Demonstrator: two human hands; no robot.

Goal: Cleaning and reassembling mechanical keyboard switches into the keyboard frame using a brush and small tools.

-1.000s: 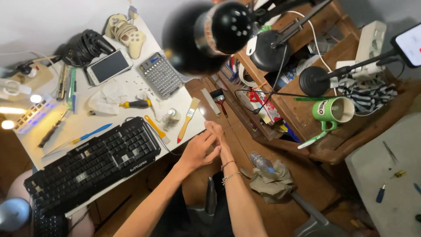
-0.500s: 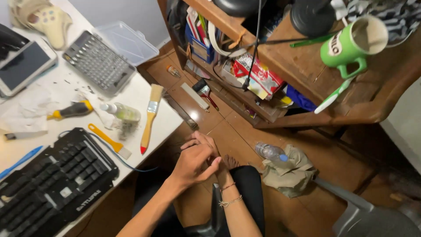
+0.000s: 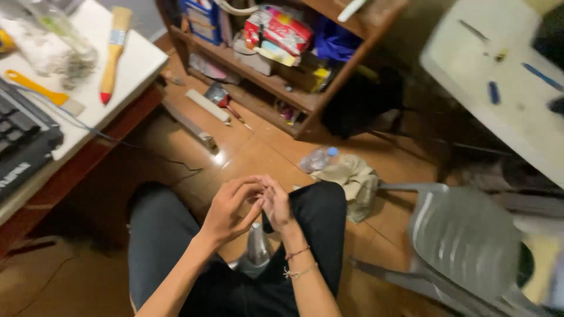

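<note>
Desk edge: a wooden-handled paintbrush (image 3: 113,51) and a yellow tool (image 3: 36,91) lie on the white desk (image 3: 138,61), well apart from the hands.
Left hand (image 3: 226,211): curled over the lap, fingertips pressed to those of the right.
Small thing between the fingers: too small to tell what it is; it sits where the fingertips meet, above the knees.
Right hand (image 3: 276,205): fingers pinched together against the left; whether they clamp anything I cannot tell.
Doing it well: probably best to keep both hands low over the lap, so anything dropped lands on the dark trousers (image 3: 317,217).
Floor right: plastic bottle (image 3: 317,158) on a crumpled cloth (image 3: 349,176).
</note>
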